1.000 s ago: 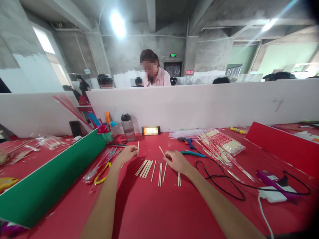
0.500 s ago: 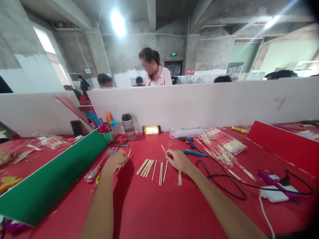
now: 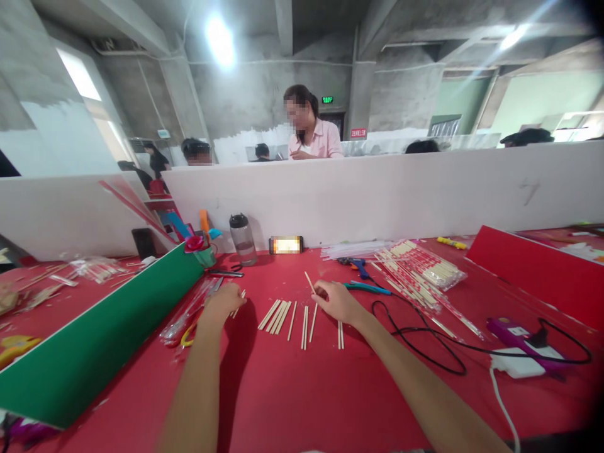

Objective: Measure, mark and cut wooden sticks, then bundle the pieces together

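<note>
Several short wooden sticks [image 3: 287, 317] lie in a row on the red table [image 3: 292, 390]. My left hand [image 3: 223, 302] rests closed to the left of the row, with a stick poking out from under its fingers. My right hand [image 3: 336, 301] sits just right of the row, pinching one wooden stick [image 3: 309, 281] that points up and to the left.
A green board [image 3: 94, 340] slants along the left. Yellow-handled scissors [image 3: 187, 336] lie near my left hand. Packs of chopsticks [image 3: 425, 270], blue pliers [image 3: 365, 288], a black cable [image 3: 425, 346], a purple glue gun [image 3: 514, 333], a bottle [image 3: 243, 239] and a phone [image 3: 285, 245] stand behind. People sit beyond the white partition [image 3: 401, 192].
My left hand has moved left and down to the table, the stick it held upright now lying low under it. My right hand has hardly moved.
</note>
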Motion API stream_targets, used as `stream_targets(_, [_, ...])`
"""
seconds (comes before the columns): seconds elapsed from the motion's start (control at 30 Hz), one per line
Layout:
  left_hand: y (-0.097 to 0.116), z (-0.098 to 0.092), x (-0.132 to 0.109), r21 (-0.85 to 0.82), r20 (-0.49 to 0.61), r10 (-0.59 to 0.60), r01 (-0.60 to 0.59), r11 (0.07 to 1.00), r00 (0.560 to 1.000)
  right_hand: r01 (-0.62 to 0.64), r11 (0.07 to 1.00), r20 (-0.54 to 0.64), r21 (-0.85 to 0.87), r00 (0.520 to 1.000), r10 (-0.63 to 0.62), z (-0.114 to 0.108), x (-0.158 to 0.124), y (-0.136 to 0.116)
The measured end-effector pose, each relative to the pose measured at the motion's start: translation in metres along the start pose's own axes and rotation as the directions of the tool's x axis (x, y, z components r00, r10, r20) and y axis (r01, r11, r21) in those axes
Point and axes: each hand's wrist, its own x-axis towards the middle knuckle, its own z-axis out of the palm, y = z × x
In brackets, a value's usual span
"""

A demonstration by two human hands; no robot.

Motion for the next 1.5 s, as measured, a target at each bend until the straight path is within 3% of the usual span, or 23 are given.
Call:
stream_targets(0.1, [0.019, 0.017, -0.003, 0.093, -0.037, 0.048, -0.044, 0.995, 0.998, 0.002, 1.0, 0.005, 0.014, 1.0, -0.002, 0.001, 0.0, -0.002])
stream_targets(0.2, [0.051, 0.041, -0.01, 0.103, 0.008, 0.163, -0.163, 0.981, 0.987, 0.025, 1.0, 0.004, 0.018, 1.0, -0.025, 0.001, -0.001, -0.006])
stream_targets(0.27, [0.074, 0.061, -0.018, 0.009, 0.079, 0.359, -0.361, 0.932, 0.93, 0.041, 0.999, 0.006, 0.023, 0.999, -0.042, 0.001, -0.001, -0.009])
stream_targets(0.33, [0.092, 0.08, -0.026, -0.107, 0.049, 0.429, -0.422, 0.9, 0.902, 0.047, 0.998, 0.01, 0.03, 0.999, -0.047, 0.001, -0.002, -0.01])
stream_targets(0.5, [0.099, 0.112, -0.032, -0.236, -0.024, 0.435, -0.427, 0.873, 0.9, 0.04, 0.999, 0.02, 0.037, 0.999, -0.041, 0.0, -0.002, -0.01])
stream_targets(0.73, [0.089, 0.113, -0.028, -0.116, -0.059, 0.488, -0.491, 0.863, 0.871, 0.049, 0.999, 0.053, 0.017, 0.997, -0.05, -0.002, -0.003, -0.013])
stream_targets(0.97, [0.097, 0.101, -0.034, 0.134, 0.041, 0.68, -0.678, 0.722, 0.732, 0.105, 0.988, 0.11, -0.111, 0.99, -0.093, -0.003, -0.002, -0.009])
stream_targets(1.07, [0.097, 0.1, -0.035, 0.191, 0.092, 0.706, -0.708, 0.679, 0.702, 0.118, 0.983, 0.121, -0.142, 0.987, -0.102, -0.001, -0.003, -0.007])
stream_targets(1.33, [0.094, 0.101, -0.037, 0.239, 0.165, 0.677, -0.695, 0.679, 0.718, 0.137, 0.979, 0.135, -0.152, 0.984, -0.116, 0.0, -0.003, -0.005])
stream_targets(1.5, [0.095, 0.113, -0.036, -0.081, 0.056, 0.521, -0.517, 0.852, 0.852, 0.112, 0.99, 0.08, -0.081, 0.991, -0.105, -0.001, -0.003, -0.008])
